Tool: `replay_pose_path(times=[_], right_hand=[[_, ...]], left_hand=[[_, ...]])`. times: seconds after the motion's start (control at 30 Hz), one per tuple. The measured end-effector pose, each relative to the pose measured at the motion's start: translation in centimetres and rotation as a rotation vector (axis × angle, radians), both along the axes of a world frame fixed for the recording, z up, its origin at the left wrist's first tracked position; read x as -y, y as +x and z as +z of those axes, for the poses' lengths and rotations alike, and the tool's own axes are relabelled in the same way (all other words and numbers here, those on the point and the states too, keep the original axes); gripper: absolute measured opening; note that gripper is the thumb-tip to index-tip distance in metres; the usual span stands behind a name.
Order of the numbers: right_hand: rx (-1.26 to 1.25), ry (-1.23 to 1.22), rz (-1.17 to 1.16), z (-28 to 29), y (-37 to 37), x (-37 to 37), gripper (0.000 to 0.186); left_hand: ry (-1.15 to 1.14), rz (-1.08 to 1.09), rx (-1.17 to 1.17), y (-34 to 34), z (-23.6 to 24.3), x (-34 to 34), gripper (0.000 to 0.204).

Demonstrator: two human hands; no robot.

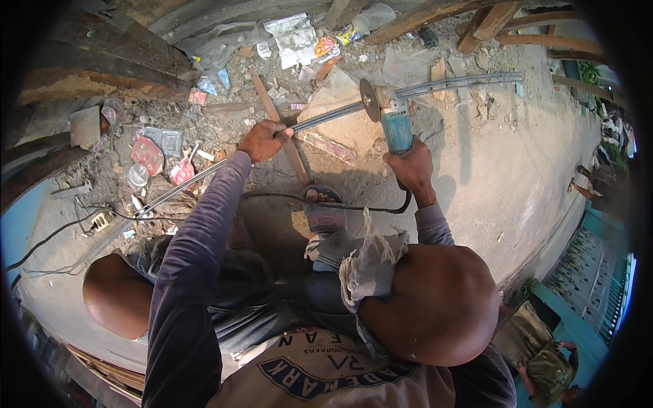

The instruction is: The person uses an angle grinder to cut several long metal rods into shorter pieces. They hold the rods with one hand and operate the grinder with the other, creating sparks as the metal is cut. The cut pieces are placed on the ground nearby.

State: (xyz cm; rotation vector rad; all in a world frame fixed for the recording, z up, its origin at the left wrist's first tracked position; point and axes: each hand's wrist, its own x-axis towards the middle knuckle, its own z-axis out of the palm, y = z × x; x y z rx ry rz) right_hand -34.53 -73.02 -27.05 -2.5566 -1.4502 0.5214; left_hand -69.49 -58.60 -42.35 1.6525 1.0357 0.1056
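Observation:
My left hand (263, 141) is closed round a bundle of long thin metal rods (328, 117), which runs from the lower left up to the far right. In my right hand (413, 167) is a teal angle grinder (397, 130), gripped by its body. The grinder's cutting disc (370, 100) stands on edge at the rods, right of my left hand; whether it touches them I cannot tell. A black power cord (292, 196) leaves the grinder's lower end and bends away to the left. Beneath the rods lies a narrow wooden strip (278, 122).
Litter and plastic wrappers (147, 155) cover the ground at the left and far side. Wooden beams (102, 75) stand at the far left, more timbers (486, 30) at the far right. My sandalled foot (325, 207) is close below the rods. Another person (590, 182) is at the right edge.

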Motion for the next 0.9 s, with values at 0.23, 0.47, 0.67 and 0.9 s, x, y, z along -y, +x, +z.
replay_pose_path(times=[0.23, 0.47, 0.67, 0.9], right_hand=[[-0.014, -0.003, -0.02, -0.2, -1.5, 0.1, 0.063], [0.007, -0.008, -0.019, -0.5, -2.6, 0.9, 0.062], [0.004, -0.022, -0.046, -0.3, -4.3, 1.1, 0.062], [-0.015, 0.01, -0.048, -1.3, -5.7, 1.8, 0.061]], left_hand=[[-0.025, -0.038, -0.029, -1.0, 0.6, 0.0, 0.044], [0.054, 0.012, 0.042, -2.0, -0.6, 0.7, 0.045], [0.073, 0.047, 0.051, -3.2, -1.5, 1.3, 0.044], [0.076, 0.025, 0.062, -4.7, -1.9, 1.4, 0.044]])
